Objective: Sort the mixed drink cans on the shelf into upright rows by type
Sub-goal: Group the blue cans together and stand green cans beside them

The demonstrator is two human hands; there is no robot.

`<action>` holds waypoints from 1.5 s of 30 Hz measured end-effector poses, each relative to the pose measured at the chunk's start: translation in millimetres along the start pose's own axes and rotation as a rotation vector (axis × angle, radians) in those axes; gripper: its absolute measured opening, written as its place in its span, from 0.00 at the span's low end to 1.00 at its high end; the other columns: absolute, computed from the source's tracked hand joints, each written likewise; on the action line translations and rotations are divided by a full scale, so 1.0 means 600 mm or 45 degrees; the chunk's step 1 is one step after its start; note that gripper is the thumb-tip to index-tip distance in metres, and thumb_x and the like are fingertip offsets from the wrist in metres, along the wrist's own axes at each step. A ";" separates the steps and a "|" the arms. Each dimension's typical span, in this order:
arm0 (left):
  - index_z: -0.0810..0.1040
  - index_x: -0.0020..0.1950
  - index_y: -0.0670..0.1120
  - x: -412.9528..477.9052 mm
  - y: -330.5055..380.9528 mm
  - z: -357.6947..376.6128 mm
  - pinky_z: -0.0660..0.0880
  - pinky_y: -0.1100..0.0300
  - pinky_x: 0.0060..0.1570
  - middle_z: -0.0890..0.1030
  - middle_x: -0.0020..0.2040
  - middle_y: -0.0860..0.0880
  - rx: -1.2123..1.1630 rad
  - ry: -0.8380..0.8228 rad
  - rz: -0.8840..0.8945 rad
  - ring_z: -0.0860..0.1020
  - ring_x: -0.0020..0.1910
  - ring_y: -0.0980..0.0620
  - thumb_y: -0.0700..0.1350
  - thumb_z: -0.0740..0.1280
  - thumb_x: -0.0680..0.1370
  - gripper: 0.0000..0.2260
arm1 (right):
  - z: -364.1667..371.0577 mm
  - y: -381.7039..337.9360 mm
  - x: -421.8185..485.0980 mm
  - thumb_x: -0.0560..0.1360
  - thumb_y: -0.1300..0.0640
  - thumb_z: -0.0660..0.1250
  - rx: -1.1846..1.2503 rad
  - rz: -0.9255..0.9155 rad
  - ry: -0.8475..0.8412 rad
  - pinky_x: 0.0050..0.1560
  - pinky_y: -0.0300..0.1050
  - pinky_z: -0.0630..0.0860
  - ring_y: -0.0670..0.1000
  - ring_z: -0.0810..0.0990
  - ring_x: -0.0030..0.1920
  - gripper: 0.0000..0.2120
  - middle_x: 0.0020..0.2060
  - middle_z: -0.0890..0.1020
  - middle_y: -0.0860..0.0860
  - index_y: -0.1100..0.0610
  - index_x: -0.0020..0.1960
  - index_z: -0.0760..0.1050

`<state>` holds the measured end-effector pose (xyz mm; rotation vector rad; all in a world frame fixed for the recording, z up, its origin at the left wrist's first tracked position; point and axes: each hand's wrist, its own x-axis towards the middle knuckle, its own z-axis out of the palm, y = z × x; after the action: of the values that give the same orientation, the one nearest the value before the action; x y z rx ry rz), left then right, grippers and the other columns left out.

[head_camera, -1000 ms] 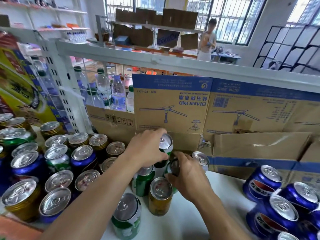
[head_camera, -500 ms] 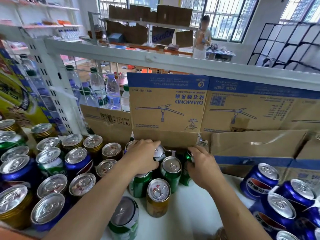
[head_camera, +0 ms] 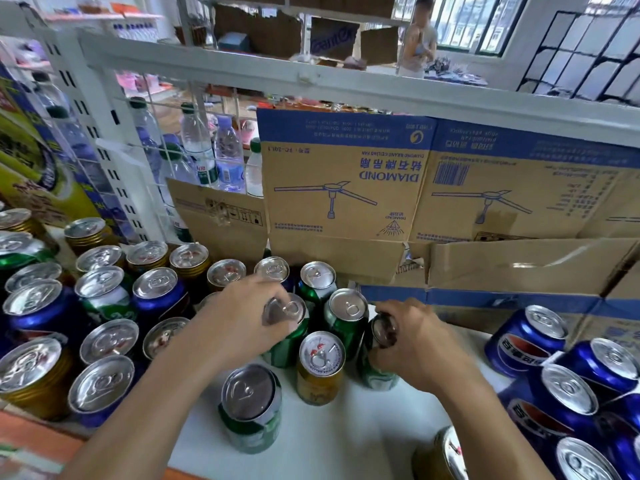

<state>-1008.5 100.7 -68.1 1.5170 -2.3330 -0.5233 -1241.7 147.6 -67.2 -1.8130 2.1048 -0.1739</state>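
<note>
On the white shelf (head_camera: 346, 441) my left hand (head_camera: 239, 327) grips the top of an upright green can (head_camera: 287, 341). My right hand (head_camera: 419, 341) grips another green can (head_camera: 377, 368), which tilts a little. Between and behind them stand two more green cans (head_camera: 346, 320) (head_camera: 317, 282). A gold can (head_camera: 320, 368) stands just in front, and a green can (head_camera: 251, 407) stands nearer me. Mixed gold, green and blue cans (head_camera: 104, 306) stand upright at the left. Blue cans (head_camera: 561, 386) lie tilted in a heap at the right.
Cardboard boxes (head_camera: 346, 188) line the back of the shelf, close behind the cans. Water bottles (head_camera: 225, 157) stand behind a wire grille at the back left. Another gold can (head_camera: 440, 455) lies near the front edge. A person (head_camera: 417, 39) stands far off.
Both hands have drawn back toward me from the cardboard, each with a green can. The camera has tipped down and closer.
</note>
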 end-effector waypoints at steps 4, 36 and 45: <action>0.77 0.50 0.55 -0.032 0.016 0.004 0.73 0.60 0.50 0.74 0.48 0.59 -0.017 -0.031 -0.048 0.74 0.48 0.60 0.56 0.71 0.73 0.10 | 0.000 -0.002 -0.006 0.70 0.48 0.72 0.007 -0.004 -0.013 0.50 0.44 0.71 0.55 0.74 0.57 0.26 0.58 0.73 0.51 0.49 0.66 0.69; 0.75 0.61 0.64 -0.178 -0.055 -0.154 0.80 0.53 0.49 0.78 0.56 0.61 -0.422 0.594 -0.134 0.79 0.54 0.58 0.65 0.72 0.57 0.32 | 0.033 -0.247 0.040 0.76 0.55 0.66 0.230 -0.731 0.241 0.52 0.50 0.73 0.55 0.76 0.53 0.10 0.52 0.80 0.53 0.55 0.56 0.77; 0.75 0.57 0.67 -0.215 -0.136 -0.156 0.78 0.55 0.53 0.73 0.57 0.65 -0.412 0.678 -0.261 0.75 0.56 0.62 0.67 0.70 0.56 0.29 | 0.121 -0.334 0.087 0.74 0.59 0.67 -0.426 -0.450 -0.230 0.52 0.53 0.73 0.62 0.74 0.61 0.32 0.70 0.65 0.58 0.55 0.73 0.56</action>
<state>-850.5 176.1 -30.0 1.5167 -1.6204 -0.4486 -1035.7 72.6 -80.4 -2.2901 1.7559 0.2624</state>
